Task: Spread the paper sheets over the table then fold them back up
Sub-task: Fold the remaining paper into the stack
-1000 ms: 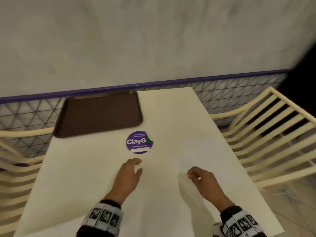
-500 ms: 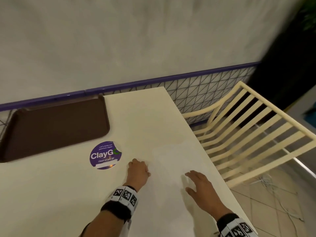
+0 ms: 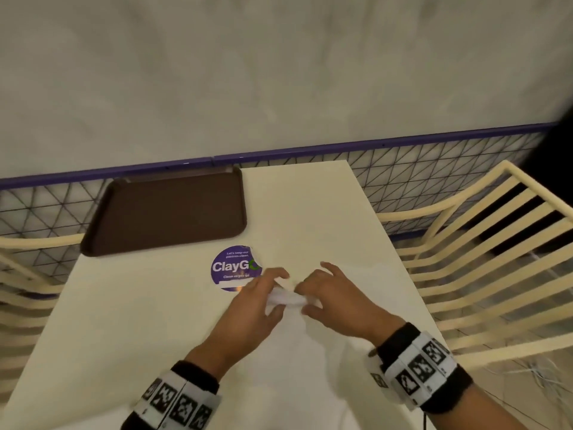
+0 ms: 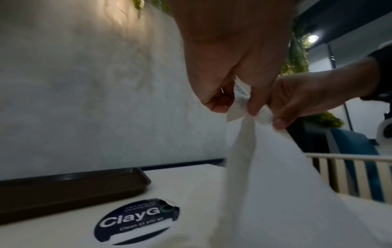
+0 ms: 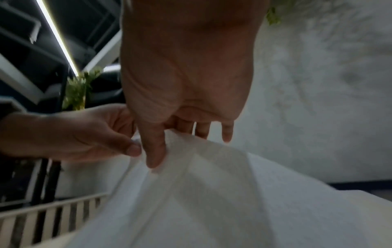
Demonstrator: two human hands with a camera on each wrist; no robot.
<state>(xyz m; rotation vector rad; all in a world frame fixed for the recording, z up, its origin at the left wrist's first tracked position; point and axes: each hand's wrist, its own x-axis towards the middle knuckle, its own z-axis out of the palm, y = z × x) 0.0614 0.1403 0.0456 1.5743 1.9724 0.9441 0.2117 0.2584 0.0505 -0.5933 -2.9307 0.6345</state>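
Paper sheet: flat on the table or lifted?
Lifted at the middle: both hands, left and right, pinch the sheet up into a peak.

A thin white paper sheet (image 3: 286, 297) is bunched between my two hands, lifted off the cream table (image 3: 130, 305) at its gathered top. From there it drapes down in soft folds, its lower part spreading over the tabletop toward me.
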